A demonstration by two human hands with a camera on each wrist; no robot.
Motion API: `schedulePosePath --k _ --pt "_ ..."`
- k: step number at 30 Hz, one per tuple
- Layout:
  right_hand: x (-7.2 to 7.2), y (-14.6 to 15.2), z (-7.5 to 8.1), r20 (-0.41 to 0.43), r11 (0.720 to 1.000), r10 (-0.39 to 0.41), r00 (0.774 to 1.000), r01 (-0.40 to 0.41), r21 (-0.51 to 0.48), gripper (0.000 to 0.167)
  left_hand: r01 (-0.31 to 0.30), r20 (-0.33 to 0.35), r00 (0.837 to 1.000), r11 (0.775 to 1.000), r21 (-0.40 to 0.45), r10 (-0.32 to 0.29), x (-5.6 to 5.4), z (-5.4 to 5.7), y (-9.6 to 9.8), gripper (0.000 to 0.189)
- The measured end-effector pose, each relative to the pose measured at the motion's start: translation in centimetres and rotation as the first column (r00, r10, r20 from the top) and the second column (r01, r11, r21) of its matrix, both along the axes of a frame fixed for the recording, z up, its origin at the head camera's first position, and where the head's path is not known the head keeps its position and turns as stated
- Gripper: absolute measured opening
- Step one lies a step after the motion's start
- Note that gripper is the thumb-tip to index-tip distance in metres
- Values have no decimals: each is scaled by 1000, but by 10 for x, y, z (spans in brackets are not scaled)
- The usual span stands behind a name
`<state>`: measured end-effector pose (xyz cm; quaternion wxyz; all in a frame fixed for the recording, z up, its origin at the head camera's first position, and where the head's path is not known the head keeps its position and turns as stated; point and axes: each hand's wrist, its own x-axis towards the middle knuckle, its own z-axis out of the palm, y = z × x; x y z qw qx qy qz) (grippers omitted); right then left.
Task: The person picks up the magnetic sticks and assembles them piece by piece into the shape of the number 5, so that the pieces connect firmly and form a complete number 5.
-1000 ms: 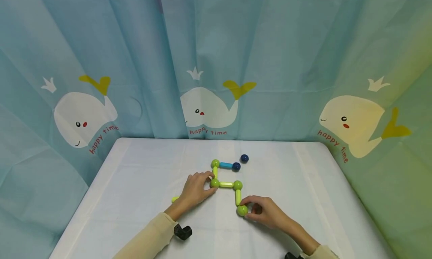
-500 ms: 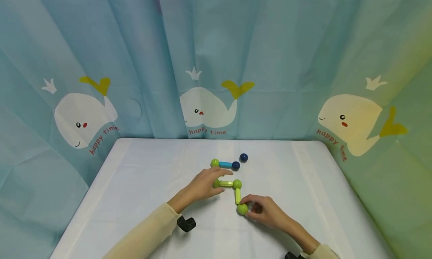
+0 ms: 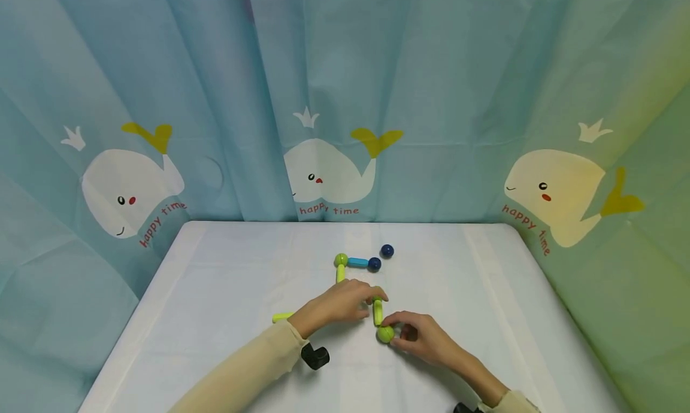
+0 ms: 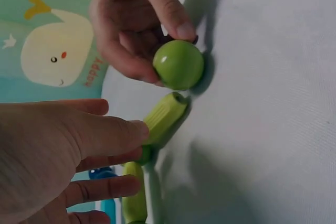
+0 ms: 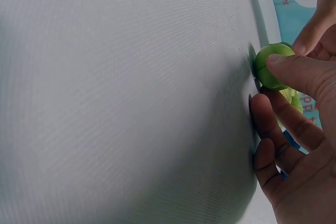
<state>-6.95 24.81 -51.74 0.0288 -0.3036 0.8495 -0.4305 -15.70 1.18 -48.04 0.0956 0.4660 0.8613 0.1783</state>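
My right hand [image 3: 423,338] pinches a green ball [image 3: 385,334] between thumb and index finger. A yellow-green stick [image 3: 378,313] lies just beyond it, and in the left wrist view a small gap parts the stick's hollow-looking end [image 4: 178,98] from the held ball [image 4: 179,65]. Over the stick's far end, where another green ball [image 4: 145,154] shows only partly, hovers my left hand [image 3: 345,301], its fingers fairly straight and spread. That hand hides a stick [image 4: 134,192] running sideways. Farther back, a stick [image 3: 341,273] leads up to a green ball [image 3: 341,260].
A blue stick [image 3: 358,262] joins that far green ball to a dark blue ball [image 3: 374,264]. Another dark blue ball [image 3: 387,251] lies apart behind it. One loose yellow-green stick [image 3: 282,317] is left of my left forearm. A whale-print curtain [image 3: 458,102] hangs behind the white table [image 3: 215,269].
My left hand has moved right, from the middle green ball to above the corner ball at the stick's far end. My right hand still pinches the near green ball in nearly the same place.
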Motion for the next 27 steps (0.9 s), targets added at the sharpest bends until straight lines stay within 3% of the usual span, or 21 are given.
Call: schedulePosePath --k 5,15,27 --pt "1 -1 -1 -13 1000 2 1000 -2 -4 34 3 -3 1000 1000 -24 -3 1 -7 5 43" --pt "2 -1 0 -4 1000 -2 1000 2 5 33 13 6 1000 1000 -26 -12 1 -12 6 40" --pt "4 -2 -2 -17 1000 9 1000 -9 4 30 79 -68 994 996 -53 -82 -1 -19 11 33"
